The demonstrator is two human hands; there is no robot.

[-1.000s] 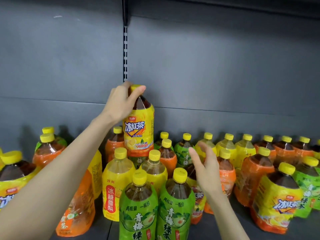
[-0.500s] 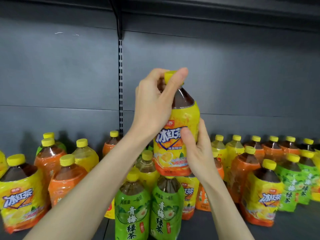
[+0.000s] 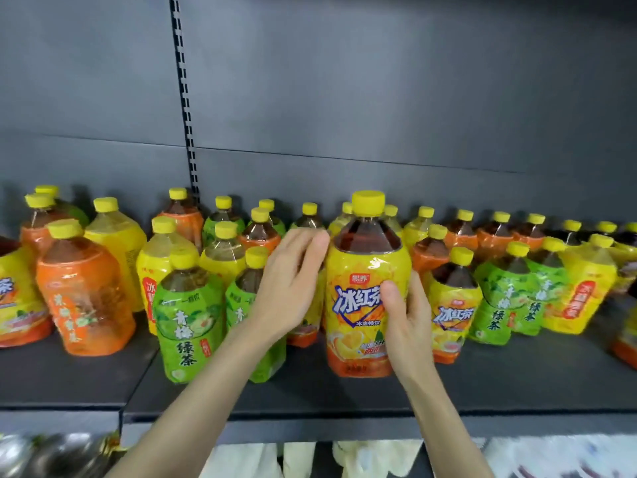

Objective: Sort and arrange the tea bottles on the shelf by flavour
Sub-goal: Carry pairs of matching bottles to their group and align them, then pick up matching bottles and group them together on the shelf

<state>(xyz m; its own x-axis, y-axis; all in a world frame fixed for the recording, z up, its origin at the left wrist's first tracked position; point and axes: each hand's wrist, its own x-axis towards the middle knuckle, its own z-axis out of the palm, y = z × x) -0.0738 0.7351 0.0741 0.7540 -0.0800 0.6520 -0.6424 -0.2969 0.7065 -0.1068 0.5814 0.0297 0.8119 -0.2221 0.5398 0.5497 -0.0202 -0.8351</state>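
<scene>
Head view: one camera, looking down on a dark shelf (image 3: 344, 398) crowded with mixed tea bottles.
Right hand: the right hand (image 3: 406, 326) wraps the right side of the bottle in play, thumb pressed across the front label. That's a firm grasp.
Held bottle: the yellow iced tea bottle (image 3: 360, 270) is upright at the shelf's front, against the right hand's palm and just right of the left hand. I can't tell whether its base is down on the shelf.
Left hand: the left hand (image 3: 293, 288) is released, fingers loose, close beside the bottle's shoulder. Touching or just apart? Hard to say.
Neighbours: green tea bottles (image 3: 188, 319) sit just left of the left hand, and a matching iced tea bottle (image 3: 453, 305) is just behind the right hand's knuckles.
Risk: it's a one-handed side grip on a slick wrapper, so the bottle could slip or tip. A knock from the back of the right hand could topple the matching bottle into its row.
Hidden: both hands cover the bottles behind them, the far-right bottles are cut off, and the pale items (image 3: 362, 457) under the shelf are too blurred to name.
</scene>
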